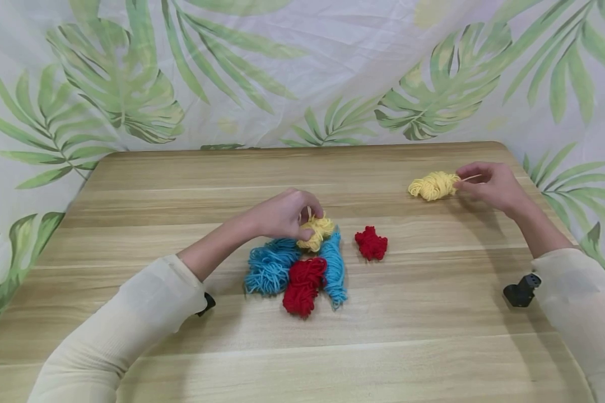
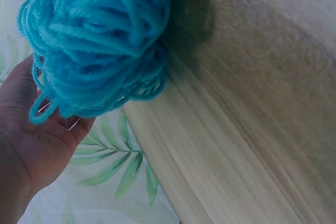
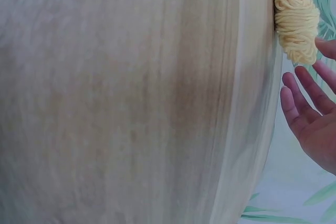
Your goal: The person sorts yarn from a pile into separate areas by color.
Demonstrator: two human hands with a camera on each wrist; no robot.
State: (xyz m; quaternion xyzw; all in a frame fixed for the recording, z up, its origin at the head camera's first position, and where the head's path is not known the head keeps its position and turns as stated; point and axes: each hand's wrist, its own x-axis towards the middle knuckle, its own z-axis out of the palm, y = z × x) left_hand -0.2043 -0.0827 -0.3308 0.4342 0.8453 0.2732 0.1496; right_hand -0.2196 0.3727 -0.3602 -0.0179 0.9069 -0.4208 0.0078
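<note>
My left hand (image 1: 284,215) curls its thumb and fingers round a small yellow yarn bundle (image 1: 316,232), among other bundles. Beside it lie a fluffy blue yarn bundle (image 1: 269,267), a long blue yarn bundle (image 1: 335,268) and a red yarn bundle (image 1: 304,288). The fluffy blue yarn (image 2: 100,45) hides the left fingertips (image 2: 79,125) in the left wrist view. At the far right, my right hand (image 1: 496,184) is at the end of another yellow yarn bundle (image 1: 433,186), fingers loosely spread; a loose strand shows between thumb and fingers. In the right wrist view this yellow yarn (image 3: 296,22) is by the thumb.
A small red yarn bundle (image 1: 371,243) lies to the right of the group. The wooden table (image 1: 302,358) ends at a leaf-printed cloth (image 1: 327,73) behind. A black device (image 1: 521,291) is at the right sleeve, and part of another (image 1: 206,305) shows beneath the left sleeve.
</note>
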